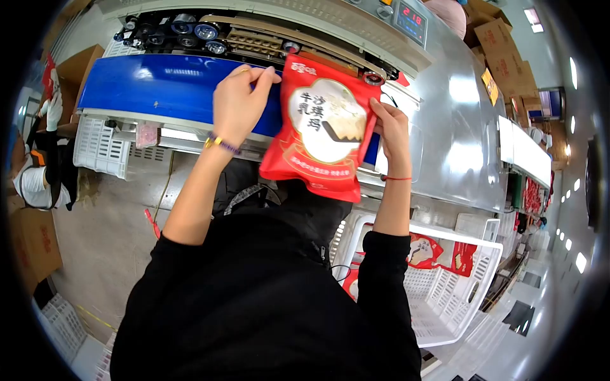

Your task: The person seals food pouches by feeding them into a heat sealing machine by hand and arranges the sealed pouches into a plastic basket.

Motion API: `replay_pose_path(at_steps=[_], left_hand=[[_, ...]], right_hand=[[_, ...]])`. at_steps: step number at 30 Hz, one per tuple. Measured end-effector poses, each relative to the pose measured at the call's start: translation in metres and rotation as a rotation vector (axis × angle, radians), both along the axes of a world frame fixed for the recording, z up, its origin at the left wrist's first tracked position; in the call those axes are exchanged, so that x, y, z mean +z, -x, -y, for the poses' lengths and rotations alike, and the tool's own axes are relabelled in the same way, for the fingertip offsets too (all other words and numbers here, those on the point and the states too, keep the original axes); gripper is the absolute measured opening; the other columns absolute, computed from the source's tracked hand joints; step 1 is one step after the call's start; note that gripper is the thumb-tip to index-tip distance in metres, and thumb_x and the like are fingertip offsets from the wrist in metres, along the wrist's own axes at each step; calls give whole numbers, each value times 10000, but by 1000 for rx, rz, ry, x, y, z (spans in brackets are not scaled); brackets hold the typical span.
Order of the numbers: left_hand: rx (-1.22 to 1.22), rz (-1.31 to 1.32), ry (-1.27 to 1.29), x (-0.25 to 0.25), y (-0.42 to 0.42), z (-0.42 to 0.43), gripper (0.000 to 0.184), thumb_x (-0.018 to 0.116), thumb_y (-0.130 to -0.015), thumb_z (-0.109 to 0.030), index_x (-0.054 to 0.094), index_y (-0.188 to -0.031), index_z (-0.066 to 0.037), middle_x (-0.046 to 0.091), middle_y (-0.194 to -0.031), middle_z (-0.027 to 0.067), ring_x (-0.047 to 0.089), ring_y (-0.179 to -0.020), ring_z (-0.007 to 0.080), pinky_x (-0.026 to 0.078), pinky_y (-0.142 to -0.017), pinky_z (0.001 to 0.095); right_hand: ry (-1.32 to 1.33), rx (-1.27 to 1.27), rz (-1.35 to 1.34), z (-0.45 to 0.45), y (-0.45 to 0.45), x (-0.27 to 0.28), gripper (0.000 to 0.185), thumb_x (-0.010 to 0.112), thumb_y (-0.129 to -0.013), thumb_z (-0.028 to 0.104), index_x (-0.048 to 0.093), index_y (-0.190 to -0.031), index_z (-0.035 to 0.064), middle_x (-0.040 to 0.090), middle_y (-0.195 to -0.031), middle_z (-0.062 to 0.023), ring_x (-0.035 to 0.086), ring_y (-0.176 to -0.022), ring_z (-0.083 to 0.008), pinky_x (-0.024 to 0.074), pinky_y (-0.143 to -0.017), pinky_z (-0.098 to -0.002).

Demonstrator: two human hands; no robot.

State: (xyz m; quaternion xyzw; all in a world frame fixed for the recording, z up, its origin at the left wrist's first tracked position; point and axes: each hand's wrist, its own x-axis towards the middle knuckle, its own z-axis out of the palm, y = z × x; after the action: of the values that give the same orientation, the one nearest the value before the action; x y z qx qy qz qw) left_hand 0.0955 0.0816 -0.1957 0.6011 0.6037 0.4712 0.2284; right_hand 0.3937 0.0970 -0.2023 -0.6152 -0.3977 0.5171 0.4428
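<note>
A red snack bag (327, 127) with a white oval label hangs upright in front of the sealing machine (254, 39). My right hand (391, 130) pinches the bag's upper right edge between thumb and fingers. At the bag's upper left corner is my left hand (244, 101), its thumb and forefinger pressed together; whether they grip the corner is too small to tell. Behind the left hand runs the machine's blue conveyor belt (159, 86), partly hidden by the bag.
A white crate (438, 305) with several red bags stands at my lower right. A metal table (460, 120) is on the right, and a display panel (412, 22) tops the machine. At far left, a co-worker's gloved hand (54, 111) is near a carton (86, 73).
</note>
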Motion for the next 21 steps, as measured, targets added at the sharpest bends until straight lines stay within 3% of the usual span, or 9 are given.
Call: replay_pose_path(at_steps=[3,5,9,11,13,15,16,18,21], left_hand=[[-120,110,-34,47,-1,47,150,598,-919,-84,723,-893,-7,545,-722,40,505,-612,105,385,-563,239],[-296,60,-125,65,-20,81,105,625,-890,-55,721,-884,-12,545,-708,42,489,-607,97,370,-557,241],[-935,-120,-188,43,-75,124,60,684,-819,-33,721,-866,-42,537,-683,50,514,-528,167,393,-483,269],[-1012,-207,-97,13,-99,138,29,706,-817,-86,690,-809,-64,536,-683,54,580,-545,245,453,-478,344],[-1103,-292,-110,-11,-112,144,38,672,-846,-43,704,-857,-26,532,-685,70,544,-525,214,416,-488,304],[-1146,-242,18,-6,-117,144,67,664,-863,-69,698,-854,-12,534,-694,82,543,-529,227,416,-494,319],[-1152,-271,61,-6,-123,142,92,661,-871,-90,699,-848,-9,536,-700,91,547,-535,234,414,-495,327],[-1171,-360,21,-4,-136,141,104,656,-874,-104,694,-852,-10,540,-709,97,551,-548,256,424,-508,346],[-1177,-379,-9,-6,-151,142,103,655,-873,-108,688,-849,-14,543,-714,98,557,-563,271,434,-520,357]], right_hand=[[20,62,50,2,19,2,329,647,-930,254,657,-1038,-56,695,-884,-112,680,-745,-155,558,-657,-250],[-43,137,-32,24,15,10,315,598,-960,262,659,-1037,-37,698,-876,-118,687,-740,-178,567,-660,-260],[-54,115,-355,122,-44,11,363,544,-988,319,665,-975,-23,702,-824,-122,696,-727,-201,573,-643,-298],[-23,13,-502,193,-88,-13,429,483,-1008,376,656,-931,-9,690,-773,-104,686,-665,-210,564,-587,-311],[-6,-233,-509,272,-129,-54,439,480,-1005,401,655,-944,3,678,-746,-91,678,-669,-202,563,-616,-313],[166,-692,-350,341,-138,-80,405,467,-1010,388,657,-955,34,668,-784,-42,665,-752,-178,549,-711,-307],[155,-862,-366,381,-149,-111,398,492,-1002,376,638,-1111,23,676,-970,-62,656,-878,-174,535,-795,-305],[110,-1222,-541,464,-168,-168,670,565,-961,405,352,-1405,-49,488,-1354,-176,549,-1129,-255,448,-1033,-380],[154,-1648,-531,553,-193,-214,1153,777,-701,608,200,-1433,-70,410,-1309,-214,468,-1172,-332,442,-1019,-504]])
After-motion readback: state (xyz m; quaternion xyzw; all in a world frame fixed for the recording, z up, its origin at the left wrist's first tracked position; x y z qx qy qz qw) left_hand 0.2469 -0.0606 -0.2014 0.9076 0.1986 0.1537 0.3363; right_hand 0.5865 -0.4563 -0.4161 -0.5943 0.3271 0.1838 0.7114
